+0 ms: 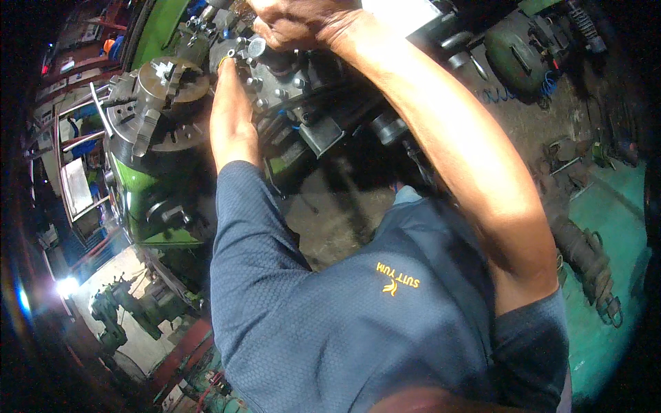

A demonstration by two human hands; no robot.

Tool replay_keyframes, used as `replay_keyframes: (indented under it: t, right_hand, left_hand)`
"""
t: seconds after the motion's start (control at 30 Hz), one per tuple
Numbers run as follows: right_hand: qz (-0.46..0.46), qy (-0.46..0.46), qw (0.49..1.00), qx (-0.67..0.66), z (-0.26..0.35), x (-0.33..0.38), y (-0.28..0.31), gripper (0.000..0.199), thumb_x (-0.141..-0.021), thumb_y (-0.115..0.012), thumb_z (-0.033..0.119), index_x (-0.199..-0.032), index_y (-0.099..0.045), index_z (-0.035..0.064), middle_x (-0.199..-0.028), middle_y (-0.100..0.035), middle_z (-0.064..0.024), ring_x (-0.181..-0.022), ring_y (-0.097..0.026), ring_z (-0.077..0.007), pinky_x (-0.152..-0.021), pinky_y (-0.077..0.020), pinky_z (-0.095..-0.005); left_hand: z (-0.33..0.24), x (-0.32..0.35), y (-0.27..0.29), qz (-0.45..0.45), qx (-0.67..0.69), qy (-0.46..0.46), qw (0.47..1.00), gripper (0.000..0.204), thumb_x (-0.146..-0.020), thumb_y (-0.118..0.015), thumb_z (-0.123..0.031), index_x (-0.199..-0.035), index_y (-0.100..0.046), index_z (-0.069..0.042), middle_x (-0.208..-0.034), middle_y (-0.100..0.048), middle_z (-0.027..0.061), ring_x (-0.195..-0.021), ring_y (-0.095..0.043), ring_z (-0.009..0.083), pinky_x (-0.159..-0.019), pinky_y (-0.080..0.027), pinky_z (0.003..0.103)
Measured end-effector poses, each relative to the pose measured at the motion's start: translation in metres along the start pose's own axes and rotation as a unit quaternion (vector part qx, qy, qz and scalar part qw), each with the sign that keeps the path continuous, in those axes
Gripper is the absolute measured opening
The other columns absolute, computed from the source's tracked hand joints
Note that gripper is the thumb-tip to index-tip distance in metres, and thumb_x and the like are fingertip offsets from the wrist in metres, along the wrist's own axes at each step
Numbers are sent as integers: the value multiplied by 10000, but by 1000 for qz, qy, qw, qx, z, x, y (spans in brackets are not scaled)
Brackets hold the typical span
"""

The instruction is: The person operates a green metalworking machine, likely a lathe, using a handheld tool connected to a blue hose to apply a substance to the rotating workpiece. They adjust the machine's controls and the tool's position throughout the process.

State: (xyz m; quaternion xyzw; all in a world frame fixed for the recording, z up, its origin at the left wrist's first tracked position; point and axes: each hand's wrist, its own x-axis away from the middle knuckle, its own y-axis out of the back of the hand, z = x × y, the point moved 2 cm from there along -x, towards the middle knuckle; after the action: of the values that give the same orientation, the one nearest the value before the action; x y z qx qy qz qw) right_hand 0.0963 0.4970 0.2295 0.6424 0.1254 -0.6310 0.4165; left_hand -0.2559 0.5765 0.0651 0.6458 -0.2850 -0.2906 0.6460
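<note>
My right hand is at the top edge, its fingers curled closed over the top of a dark tool post. What it grips is hidden under the fingers. My left arm reaches forward between the machine's round chuck and the tool post. A yellow band rings its wrist, and beyond it my left hand shows only as a small greyish shape with the fingers hidden. Several bright bolt heads stand up around the tool post. The large metal chuck, with stepped jaws, lies left of my left hand.
Below the chuck is the green machine body. A metal block juts out under the tool post. At right stand a dark green rounded machine part and a blue coiled hose. A dark bundle lies on the green floor.
</note>
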Motion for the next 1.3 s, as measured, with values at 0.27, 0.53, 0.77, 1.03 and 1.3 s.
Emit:
replay_keyframes:
  t: [0.27, 0.53, 0.77, 1.03, 1.3]
  right_hand:
    - [-13, 11, 1000, 1, 1, 0, 0, 118, -623, -580, 254, -566, -564, 152, -537, -603, -90, -472, -592, -217, -510, -454, -351]
    - [-19, 6, 1000, -7, 2, 1, 1, 128, -638, -578, 256, -569, -567, 149, -541, -608, -94, -480, -601, -227, -512, -459, -358]
    - [-20, 4, 1000, 10, -6, 4, -4, 139, -670, -581, 260, -574, -575, 160, -543, -617, -81, -489, -610, -215, -518, -470, -348]
    - [-9, 7, 1000, 8, 3, 2, -4, 157, -687, -582, 281, -572, -573, 174, -541, -614, -69, -488, -615, -203, -509, -475, -331]
    - [-39, 19, 999, -11, -1, 0, -6, 168, -653, -594, 295, -587, -569, 142, -548, -606, -82, -486, -599, -218, -528, -470, -358]
  left_hand:
    - [8, -11, 2, -7, -4, 6, 1000, 551, -709, -765, -479, -1093, -749, -84, -1194, -700, 162, -1108, -679, 331, -901, -544, 452]
    - [3, -5, 4, -9, 1, 9, 1000, 556, -700, -775, -480, -1090, -751, -85, -1192, -702, 159, -1106, -681, 328, -898, -545, 450]
    - [-7, -7, 7, -12, 4, 18, 1000, 560, -691, -785, -480, -1088, -752, -86, -1189, -705, 156, -1105, -682, 325, -896, -547, 449]
    - [-11, 14, 5, 5, 2, -9, 1000, 561, -702, -775, -484, -1098, -749, -89, -1201, -699, 158, -1115, -677, 325, -905, -543, 447]
    - [-22, 26, 14, 18, -3, -16, 1000, 551, -715, -764, -480, -1103, -747, -89, -1206, -695, 163, -1123, -672, 328, -909, -541, 449]
